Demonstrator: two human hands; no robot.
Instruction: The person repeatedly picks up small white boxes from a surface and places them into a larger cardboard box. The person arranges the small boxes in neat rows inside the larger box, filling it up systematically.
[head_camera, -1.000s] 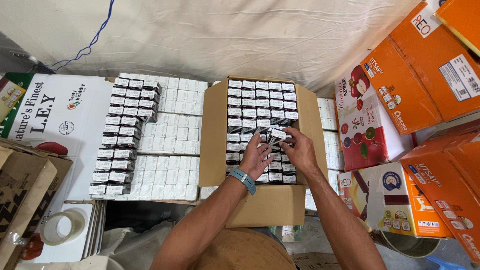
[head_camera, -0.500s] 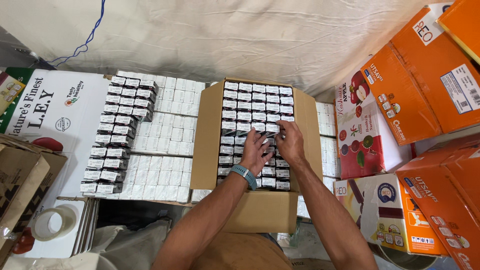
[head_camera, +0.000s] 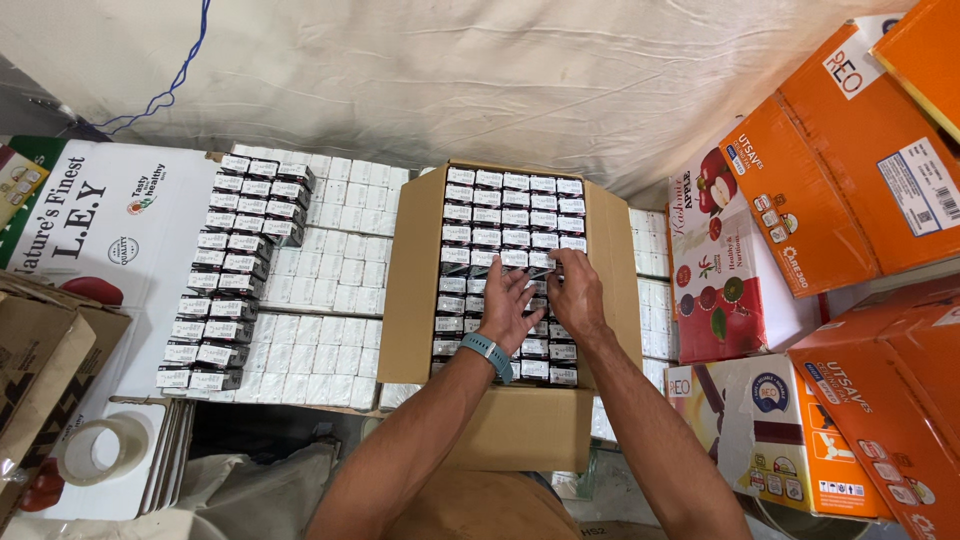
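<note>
pressing flat on the small boxes (head_camera: 512, 250) packed in the open carton (head_camera: 410, 290), the left hand (head_camera: 508, 305) and right hand (head_camera: 575, 295) grip nothing and should push evenly to level the row.

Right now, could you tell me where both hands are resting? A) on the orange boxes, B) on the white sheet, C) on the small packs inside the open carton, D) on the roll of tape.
C: the left hand and the right hand lie side by side on the rows of small packs in the open carton, while the roll of tape sits apart at lower left.
</note>
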